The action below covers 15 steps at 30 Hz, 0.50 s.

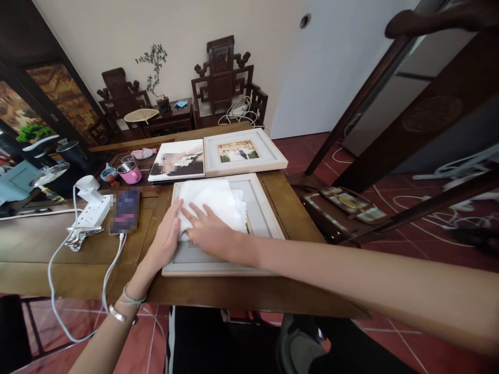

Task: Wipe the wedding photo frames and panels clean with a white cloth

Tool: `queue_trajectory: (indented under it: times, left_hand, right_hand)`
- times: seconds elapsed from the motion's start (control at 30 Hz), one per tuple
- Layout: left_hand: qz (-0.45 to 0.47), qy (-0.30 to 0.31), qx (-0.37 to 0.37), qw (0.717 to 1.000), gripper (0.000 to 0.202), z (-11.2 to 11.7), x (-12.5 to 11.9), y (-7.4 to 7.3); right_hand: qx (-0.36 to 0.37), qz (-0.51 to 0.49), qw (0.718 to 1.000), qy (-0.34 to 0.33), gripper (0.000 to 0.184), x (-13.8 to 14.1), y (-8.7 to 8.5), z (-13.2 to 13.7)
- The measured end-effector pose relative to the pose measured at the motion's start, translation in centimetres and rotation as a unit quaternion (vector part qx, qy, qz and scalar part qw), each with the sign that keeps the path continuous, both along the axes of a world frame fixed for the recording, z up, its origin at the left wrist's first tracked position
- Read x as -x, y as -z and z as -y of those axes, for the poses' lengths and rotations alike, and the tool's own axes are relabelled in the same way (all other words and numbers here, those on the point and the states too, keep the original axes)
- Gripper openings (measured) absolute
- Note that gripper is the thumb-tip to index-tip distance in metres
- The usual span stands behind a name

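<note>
A light wooden picture frame (268,208) lies flat on the table in front of me. A white wipe (218,200), soft and with a ragged right edge, covers much of its middle and hides most of the picture. My right hand (212,231) lies on the wipe with its fingers spread, pressing it to the frame. At the frame's left side rests my left hand (166,239), fingers stretched along the edge and touching the wipe's left border. Behind are a second framed photo (237,152) and a photo panel (179,158).
The wooden table (307,223) ends close to the frame's right and front. Left stand a power strip (93,210), a phone (125,210) on a white cable (113,265), and a pink cup (130,173). A dark chair (351,208) is at the right.
</note>
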State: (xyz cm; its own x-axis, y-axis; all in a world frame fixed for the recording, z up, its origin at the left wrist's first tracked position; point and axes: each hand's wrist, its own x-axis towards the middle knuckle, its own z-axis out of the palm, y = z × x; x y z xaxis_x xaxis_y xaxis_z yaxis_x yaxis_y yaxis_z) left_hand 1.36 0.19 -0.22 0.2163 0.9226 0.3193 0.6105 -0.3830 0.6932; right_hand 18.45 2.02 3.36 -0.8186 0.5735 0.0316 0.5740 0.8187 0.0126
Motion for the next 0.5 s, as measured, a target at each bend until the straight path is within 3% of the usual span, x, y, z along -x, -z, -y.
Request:
queue_trajectory:
  times: [0.1, 0.2, 0.5]
  left_hand:
    - [-0.013, 0.013, -0.006, 1.000, 0.059, 0.0, -0.1, -0.2]
    - [-0.018, 0.003, -0.005, 1.000, 0.058, -0.1, -0.1, -0.2]
    - [-0.005, -0.009, 0.005, 1.000, 0.059, -0.1, 0.2, 0.1]
  right_hand:
    - [0.007, 0.014, 1.000, 0.020, 0.039, 0.4, -0.2, -2.8]
    - [0.008, 0.015, 1.000, 0.023, 0.040, 0.5, -0.5, -3.9]
    - [0.024, 0.021, 0.998, -0.049, 0.030, -0.2, -0.9, 1.8]
